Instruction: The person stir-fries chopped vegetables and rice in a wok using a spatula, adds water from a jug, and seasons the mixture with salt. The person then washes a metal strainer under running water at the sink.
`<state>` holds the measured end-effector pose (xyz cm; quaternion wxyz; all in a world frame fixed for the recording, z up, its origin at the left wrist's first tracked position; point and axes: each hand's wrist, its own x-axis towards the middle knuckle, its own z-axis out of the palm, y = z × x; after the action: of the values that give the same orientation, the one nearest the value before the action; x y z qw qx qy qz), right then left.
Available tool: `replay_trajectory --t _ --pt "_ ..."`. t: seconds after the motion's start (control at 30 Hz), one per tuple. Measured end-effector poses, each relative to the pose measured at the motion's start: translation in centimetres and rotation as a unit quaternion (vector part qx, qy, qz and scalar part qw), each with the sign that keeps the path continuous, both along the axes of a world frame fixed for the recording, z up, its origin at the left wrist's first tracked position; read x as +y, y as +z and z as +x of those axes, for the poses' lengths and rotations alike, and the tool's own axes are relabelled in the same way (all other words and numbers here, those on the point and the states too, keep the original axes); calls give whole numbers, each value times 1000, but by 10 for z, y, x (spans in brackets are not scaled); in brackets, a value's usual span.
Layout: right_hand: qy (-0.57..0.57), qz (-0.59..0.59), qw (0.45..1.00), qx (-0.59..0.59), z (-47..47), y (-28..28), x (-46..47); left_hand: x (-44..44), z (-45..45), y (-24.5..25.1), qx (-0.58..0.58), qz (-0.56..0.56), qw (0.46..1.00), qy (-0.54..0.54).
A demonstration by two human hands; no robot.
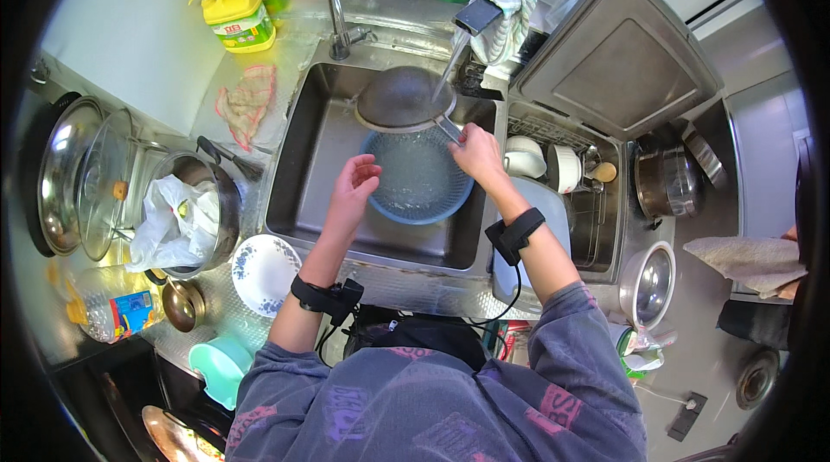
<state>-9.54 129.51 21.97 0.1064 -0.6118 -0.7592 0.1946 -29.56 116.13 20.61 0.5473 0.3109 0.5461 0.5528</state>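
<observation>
In my right hand is the handle of a fine-mesh strainer, tilted with its rounded mesh side up. Water from the black faucet head at the back runs onto the mesh. Below and partly behind the strainer, a blue plastic basket with cloudy water in it sits in the steel sink. My left hand, fingers slightly curled and holding nothing, is at the basket's left rim; whether it touches the rim I cannot tell. Both wrists wear black straps with cables.
Left of the sink are a patterned white plate, a steel pot with a plastic bag, and a mesh cloth. A yellow detergent jug stands behind. To the right are a dish rack with bowls and a raised metal lid.
</observation>
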Motion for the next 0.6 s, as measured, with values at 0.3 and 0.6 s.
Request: replay_trajectory --t 0.3,0.6 --pt "7 24 998 58 34 -8 -42 -7 -6 -8 -22 -24 999 15" --pt "10 -76 990 115 44 3 -56 4 4 -5 -33 -51 998 -13"
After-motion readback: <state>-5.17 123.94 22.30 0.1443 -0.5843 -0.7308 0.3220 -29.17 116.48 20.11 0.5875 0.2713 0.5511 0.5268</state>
